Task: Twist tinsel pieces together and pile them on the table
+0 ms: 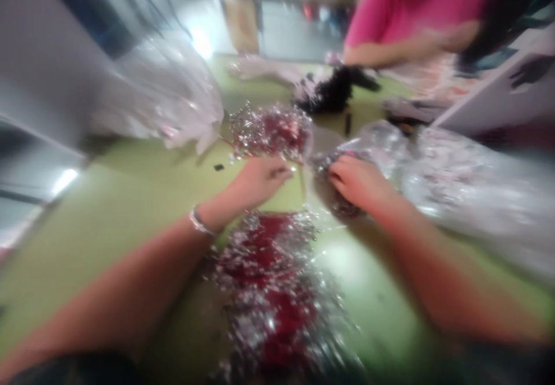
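Note:
My left hand [265, 178] is over the middle of the green table, a bracelet on its wrist. Its fingers are pinched together; a small pale speck shows at their tips, too blurred to name. Curled into a bundle of silvery beaded strands [344, 204], my right hand [356, 180] has its fingertips partly hidden. Just beyond my left hand sits a red piece with silver tinsel-like fringe [273, 130]. A longer red strip with the same silver fringe [277, 275] runs between my forearms toward me.
Clear plastic bags lie at the left [169, 96] and right [472, 188]. A black fluffy bundle [332, 90] is farther back. Across the green table [130, 200], a person in a pink top [416, 15] works with blurred hands. A small black scrap [219, 167] lies left of my hand.

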Tool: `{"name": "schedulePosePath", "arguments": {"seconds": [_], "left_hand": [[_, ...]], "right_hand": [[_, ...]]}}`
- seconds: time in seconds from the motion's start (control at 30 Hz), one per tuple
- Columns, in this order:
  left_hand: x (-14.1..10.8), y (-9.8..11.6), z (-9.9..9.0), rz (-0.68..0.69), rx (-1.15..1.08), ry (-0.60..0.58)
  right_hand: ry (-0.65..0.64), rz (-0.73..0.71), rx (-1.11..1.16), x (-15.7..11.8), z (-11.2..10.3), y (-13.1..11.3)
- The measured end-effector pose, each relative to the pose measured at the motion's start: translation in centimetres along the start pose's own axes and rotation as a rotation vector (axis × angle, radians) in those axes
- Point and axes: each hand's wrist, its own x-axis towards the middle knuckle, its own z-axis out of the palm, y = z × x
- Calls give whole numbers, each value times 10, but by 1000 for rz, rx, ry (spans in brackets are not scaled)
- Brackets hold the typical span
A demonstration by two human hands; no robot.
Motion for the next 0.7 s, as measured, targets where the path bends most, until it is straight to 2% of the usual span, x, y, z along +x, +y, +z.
{"name": "schedulePosePath", "arguments": {"seconds": [0.23, 0.3, 0.4, 0.47, 0.7], "left_hand": [[-1, -1, 4, -37, -74, 12], [-1, 1, 5, -42, -69, 7], [-2, 6, 6, -42, -63, -37], [-3, 10, 8, -39, -62, -72], [-5, 13, 7, -11, -94, -64]], "right_hand": [[95, -61, -27, 1, 11, -6], [148, -37, 87, 0, 10, -11], [241, 34, 378, -4, 4, -24], [275, 27, 531, -7, 1, -33], [369, -65, 710, -12, 5, -48]]}}
